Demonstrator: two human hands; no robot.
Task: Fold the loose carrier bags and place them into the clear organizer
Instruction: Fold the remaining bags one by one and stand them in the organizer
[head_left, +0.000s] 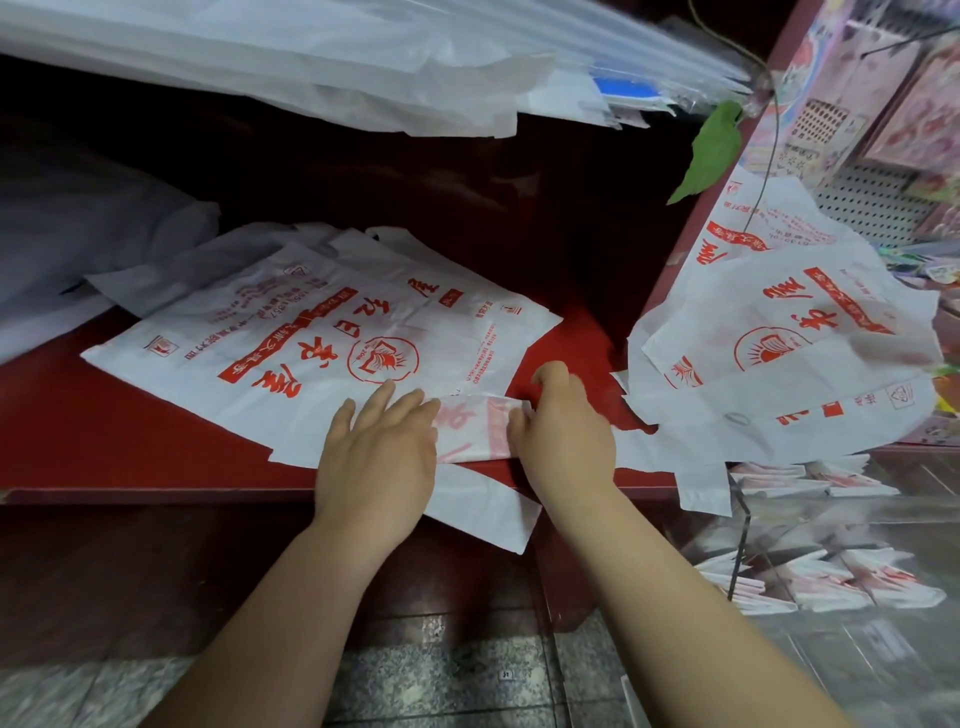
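Two bare forearms reach over a red counter (78, 415), whose far side sinks into dark shadow where nothing can be made out. Above and beyond both grips hangs a mass of white and clear plastic sheeting (311, 62), cut off by the top edge. Just beyond the left grip (379, 457) a large carrier bag (291, 332) lies flat on the counter, white with red print, its near edge under that grip's fingers; more pale bags show from under its far side, too dim to count. Right of the right grip (566, 436) a heap of loose bags (779, 364) with the same red print is piled crumpled, its lower edges drooping over the counter's front. Below that heap, lower than and to the right of the right grip, stands the clear organizer (740, 540); its walls are smeared by blur and glare, and small folded bundles (841, 587) show through them, their number unclear. Between the two grips lies the folded bag (472, 426), a narrow strip resting on the counter's near edge, with a loose white flap hanging below it over the front. The left grip is spread, fingers straight and flat, pressing the strip's left end. The right grip pinches the strip's right end, thumb on top and fingers curled; what lies under its palm is hidden. One green leaf (711, 150) hangs well beyond the right grip.
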